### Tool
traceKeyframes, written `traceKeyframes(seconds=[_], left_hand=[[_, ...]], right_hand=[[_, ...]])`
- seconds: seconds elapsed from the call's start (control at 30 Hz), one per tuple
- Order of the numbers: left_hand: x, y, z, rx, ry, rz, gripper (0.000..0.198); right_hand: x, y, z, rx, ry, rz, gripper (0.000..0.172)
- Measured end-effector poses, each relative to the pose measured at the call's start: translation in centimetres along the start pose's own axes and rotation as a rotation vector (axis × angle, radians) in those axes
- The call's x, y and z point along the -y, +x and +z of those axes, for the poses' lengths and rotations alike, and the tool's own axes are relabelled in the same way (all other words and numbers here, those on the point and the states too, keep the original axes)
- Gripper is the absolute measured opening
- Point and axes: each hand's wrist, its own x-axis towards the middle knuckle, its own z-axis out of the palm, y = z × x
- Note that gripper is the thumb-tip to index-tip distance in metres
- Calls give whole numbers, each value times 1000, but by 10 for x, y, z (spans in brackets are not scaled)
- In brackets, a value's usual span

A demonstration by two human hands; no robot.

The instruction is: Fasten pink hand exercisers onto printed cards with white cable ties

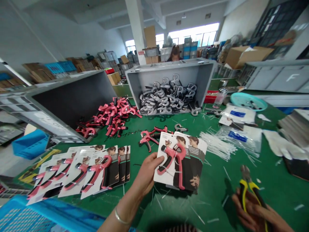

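My left hand (pixel 147 170) is closed on the left edge of a printed backing card (pixel 193 167), thumb on top. A pink and black hand grip strengthener (pixel 180 161) lies against the front of that card. A second card shows partly behind it. At the lower right, my right hand (pixel 253 206) grips cutting pliers (pixel 246 180) with yellow and black handles, their jaws pointing away from me. Just beyond the held card, loose pink hand grips (pixel 147 138) and a grey one (pixel 180 127) lie on the green table. White cable ties (pixel 217 145) are heaped beside the card.
Carded pink grips (pixel 94 174) overlap at the left, near a blue basket (pixel 36 216). Tipped grey crates hold pink grips (pixel 113 112) and grey grips (pixel 166 96). At right are plastic bags (pixel 241 138), a glove (pixel 280 145) and a teal tray (pixel 249 100). A person (pixel 175 53) sits beyond.
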Motion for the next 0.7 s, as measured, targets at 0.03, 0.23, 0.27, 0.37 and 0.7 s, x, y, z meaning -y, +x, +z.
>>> traceKeyframes(seconds=[0.03,0.23,0.27,0.37,0.7], left_hand=[[4,5,3,-31,40,38,23],[17,28,22,-83,269,217,21],[17,29,23,-89,283,227,20],[16,29,23,-94,302,232,19],[24,37,16,-81,321,192,22]], right_hand=[[10,-2,2,36,59,32,52],[97,31,1,79,-560,-488,55],[111,39,1,56,-738,-603,59],[141,58,7,33,-1147,-826,72],[181,81,21,37,-1418,-1085,76]])
